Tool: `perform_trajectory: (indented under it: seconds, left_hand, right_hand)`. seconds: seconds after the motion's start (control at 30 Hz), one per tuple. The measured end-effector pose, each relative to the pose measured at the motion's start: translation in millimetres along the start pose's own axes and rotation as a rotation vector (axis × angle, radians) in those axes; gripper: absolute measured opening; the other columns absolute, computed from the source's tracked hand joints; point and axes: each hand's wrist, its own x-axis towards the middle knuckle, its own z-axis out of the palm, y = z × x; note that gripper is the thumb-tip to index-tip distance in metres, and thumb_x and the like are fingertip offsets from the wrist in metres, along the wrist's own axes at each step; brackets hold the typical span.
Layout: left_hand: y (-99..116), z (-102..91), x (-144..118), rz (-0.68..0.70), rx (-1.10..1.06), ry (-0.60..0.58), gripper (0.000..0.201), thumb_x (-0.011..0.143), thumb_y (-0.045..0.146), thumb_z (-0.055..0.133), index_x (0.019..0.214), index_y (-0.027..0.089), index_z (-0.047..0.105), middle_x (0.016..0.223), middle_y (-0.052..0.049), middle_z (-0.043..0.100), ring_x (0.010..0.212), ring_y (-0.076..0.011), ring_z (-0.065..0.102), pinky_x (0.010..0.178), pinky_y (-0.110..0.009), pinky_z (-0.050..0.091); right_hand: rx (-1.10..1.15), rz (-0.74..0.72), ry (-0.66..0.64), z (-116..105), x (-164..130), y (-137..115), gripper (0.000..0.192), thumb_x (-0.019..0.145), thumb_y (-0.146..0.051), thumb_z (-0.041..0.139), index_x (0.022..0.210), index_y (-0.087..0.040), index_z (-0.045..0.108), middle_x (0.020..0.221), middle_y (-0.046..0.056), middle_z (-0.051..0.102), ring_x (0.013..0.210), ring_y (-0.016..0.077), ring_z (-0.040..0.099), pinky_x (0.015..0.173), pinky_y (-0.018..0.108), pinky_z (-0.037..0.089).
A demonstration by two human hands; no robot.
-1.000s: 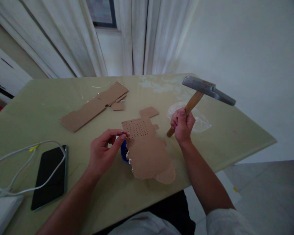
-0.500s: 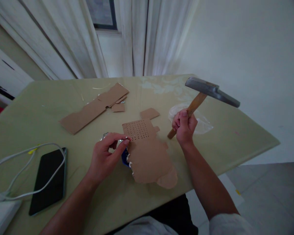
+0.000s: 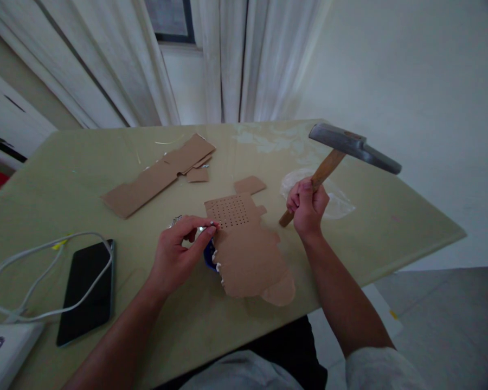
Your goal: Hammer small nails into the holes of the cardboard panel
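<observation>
Left-hand fingers pinch a small nail, now settled against the perforated cardboard piece near its dotted corner. The right hand stays wrapped round the hammer, raised above the green surface.

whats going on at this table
A person sits at a green table. The right hand grips a wooden-handled hammer, raised above the tabletop. The left hand pinches something small and metallic at the edge of a cardboard cutout with a grid of holes. A phone, a white cable and more cardboard scraps lie to the left.
</observation>
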Motion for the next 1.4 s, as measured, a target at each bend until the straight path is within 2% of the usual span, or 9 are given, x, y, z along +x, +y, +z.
perform_trajectory:
  seconds: [0.5, 1.4]
  left_hand:
    - [-1.7, 0.3, 0.1, 0.049, -0.041, -0.006, 0.011, 0.103, 0.03, 0.077, 0.105, 0.025, 0.087, 0.089, -0.001, 0.082, 0.068, -0.0132, 0.066, 0.062, -0.028, 0.05]
    - [1.2, 0.6, -0.2, 0.043, -0.022, -0.003, 0.011, 0.103, 0.03, 0.077, 0.105, 0.026, 0.087, 0.089, 0.0, 0.082, 0.067, -0.0128, 0.065, 0.061, -0.027, 0.05]
  right_hand:
    - [0.035, 0.004, 0.006, 1.8, -0.6, -2.7, 0.062, 0.098, -0.074, 0.077, 0.076, -0.027, 0.044, 0.056, -0.011, 0.037, 0.041, 0.0069, 0.032, 0.035, 0.022, 0.026]
    - [0.002, 0.005, -0.001, 1.8, -1.6, -2.1, 0.061, 0.097, -0.077, 0.076, 0.078, -0.028, 0.045, 0.056, -0.011, 0.037, 0.042, 0.0078, 0.032, 0.036, 0.023, 0.027]
